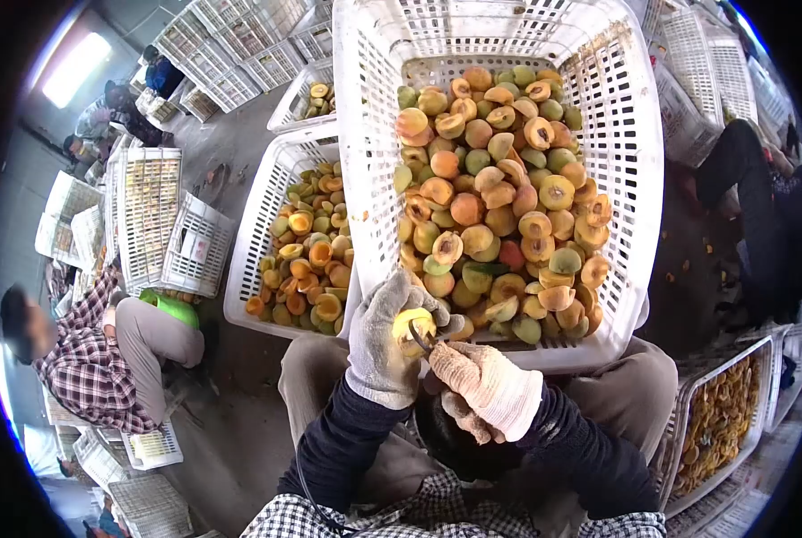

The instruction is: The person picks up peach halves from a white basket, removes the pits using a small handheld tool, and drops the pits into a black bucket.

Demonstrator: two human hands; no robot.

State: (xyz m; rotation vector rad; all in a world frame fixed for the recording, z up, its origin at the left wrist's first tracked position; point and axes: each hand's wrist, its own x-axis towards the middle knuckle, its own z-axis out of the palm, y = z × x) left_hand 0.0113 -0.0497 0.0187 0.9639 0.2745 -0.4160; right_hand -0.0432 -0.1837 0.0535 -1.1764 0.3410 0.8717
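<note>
My left hand (385, 339), in a grey glove, is closed around a yellow halved fruit (412, 332), perhaps an apricot or a peach, cut face up. In my right hand (486, 387), in a pale knit glove, is a small pitting tool (419, 337) with a dark curved tip. That tip touches the cut face of the fruit; the handle is hidden in my fingers. Both hands are over my lap at the near edge of a white plastic crate (499, 359), which holds many fruits (468, 211), some whole and some halved with pits showing.
Left of the big crate stands a second white crate (250, 269) of orange fruit halves. At the lower right, another crate (719, 421) holds browner pieces. A person in a checked shirt (96, 359) sits at the left. Dark-clothed legs (750, 206) are at the right. Stacked crates (150, 215) line the background.
</note>
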